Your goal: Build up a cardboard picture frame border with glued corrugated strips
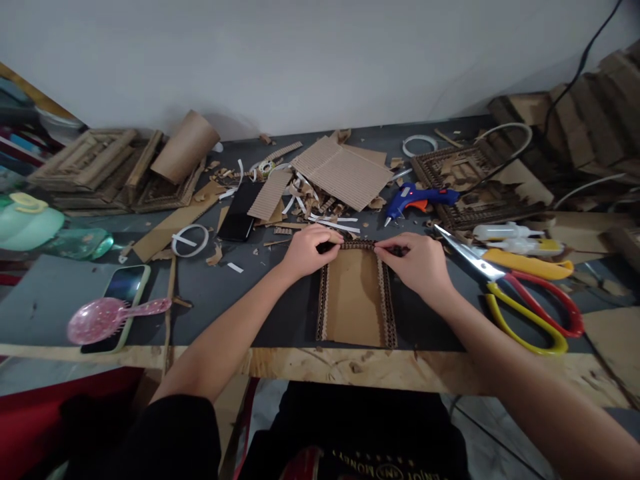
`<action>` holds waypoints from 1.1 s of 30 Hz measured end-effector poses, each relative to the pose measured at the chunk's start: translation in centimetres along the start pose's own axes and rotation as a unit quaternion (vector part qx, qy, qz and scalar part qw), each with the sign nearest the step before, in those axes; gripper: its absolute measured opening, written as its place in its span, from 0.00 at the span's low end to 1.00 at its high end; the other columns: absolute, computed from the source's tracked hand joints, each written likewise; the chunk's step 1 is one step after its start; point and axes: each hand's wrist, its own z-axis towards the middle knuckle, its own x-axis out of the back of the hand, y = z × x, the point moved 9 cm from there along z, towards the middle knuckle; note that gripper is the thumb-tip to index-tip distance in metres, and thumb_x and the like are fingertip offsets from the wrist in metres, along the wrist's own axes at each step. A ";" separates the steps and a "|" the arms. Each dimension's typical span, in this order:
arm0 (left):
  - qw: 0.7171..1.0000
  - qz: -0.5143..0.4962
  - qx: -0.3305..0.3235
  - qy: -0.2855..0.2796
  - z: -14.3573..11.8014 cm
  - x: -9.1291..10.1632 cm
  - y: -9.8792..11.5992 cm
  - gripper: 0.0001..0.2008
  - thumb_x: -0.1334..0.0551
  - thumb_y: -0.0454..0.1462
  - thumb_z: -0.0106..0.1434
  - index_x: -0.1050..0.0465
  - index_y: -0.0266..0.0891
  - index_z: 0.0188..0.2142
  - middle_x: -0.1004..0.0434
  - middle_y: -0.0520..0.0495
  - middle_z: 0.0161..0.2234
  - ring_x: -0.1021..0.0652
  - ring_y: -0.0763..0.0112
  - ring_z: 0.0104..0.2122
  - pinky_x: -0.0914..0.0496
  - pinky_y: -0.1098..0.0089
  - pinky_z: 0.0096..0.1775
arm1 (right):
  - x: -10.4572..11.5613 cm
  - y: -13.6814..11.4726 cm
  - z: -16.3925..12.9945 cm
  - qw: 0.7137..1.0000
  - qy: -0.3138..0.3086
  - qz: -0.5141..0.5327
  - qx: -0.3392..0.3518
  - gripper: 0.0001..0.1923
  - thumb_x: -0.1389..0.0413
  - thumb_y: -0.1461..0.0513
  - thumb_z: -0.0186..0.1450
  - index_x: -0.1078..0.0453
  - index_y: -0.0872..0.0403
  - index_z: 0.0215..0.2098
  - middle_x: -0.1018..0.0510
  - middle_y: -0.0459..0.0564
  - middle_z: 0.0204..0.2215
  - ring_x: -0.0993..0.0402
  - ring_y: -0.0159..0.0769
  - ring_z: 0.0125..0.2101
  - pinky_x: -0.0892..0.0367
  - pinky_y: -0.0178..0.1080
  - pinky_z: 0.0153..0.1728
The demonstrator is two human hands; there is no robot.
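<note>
A rectangular cardboard piece (354, 300) lies flat at the table's front edge, with corrugated strips standing along its left and right sides. Across its far end runs a short corrugated cardboard strip (358, 245). My left hand (313, 252) pinches the strip's left end between thumb and fingers. At the other end, my right hand (416, 260) grips it the same way. Whether the strip is stuck to the base, I cannot tell. Just beyond my right hand lies a blue glue gun (417, 199), its nozzle pointing toward me.
Large scissors (510, 283) lie right of my right hand, near glue bottles (505, 231). Corrugated sheets (343, 172) and scraps cover the back. Stacked cardboard frames (90, 160) stand left, others right. A hairbrush (100, 320) rests on a phone (125, 283); a black phone (240, 212) lies further back.
</note>
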 end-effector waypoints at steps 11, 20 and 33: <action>1.000 0.002 0.020 -0.018 -0.2 -0.3 -0.5 0.06 0.37 0.33 0.63 0.21 0.40 0.36 0.14 0.47 0.37 0.16 0.65 0.40 0.22 0.62 0.46 | -0.4 0.2 0.0 0.999 -0.003 -0.022 -0.024 0.10 0.41 0.57 0.60 0.18 0.49 0.36 0.19 0.47 0.25 0.27 0.34 0.23 0.34 0.38 0.28; 0.999 0.034 0.005 -0.017 0.0 -0.2 0.0 0.08 0.41 0.36 0.67 0.22 0.40 0.40 0.15 0.46 0.40 0.17 0.64 0.43 0.24 0.59 0.48 | -0.4 -0.8 -0.8 0.997 0.014 -0.064 0.045 0.09 0.43 0.61 0.59 0.20 0.50 0.35 0.21 0.47 0.26 0.25 0.35 0.26 0.34 0.37 0.29; 0.994 0.074 0.050 -0.067 0.4 -1.4 4.7 0.18 0.35 0.52 0.66 0.19 0.41 0.42 0.18 0.46 0.30 0.19 0.63 0.33 0.27 0.64 0.38 | 0.3 -4.6 -1.4 0.986 -0.002 0.039 0.162 0.10 0.48 0.61 0.68 0.24 0.51 0.37 0.22 0.50 0.30 0.25 0.37 0.31 0.31 0.38 0.31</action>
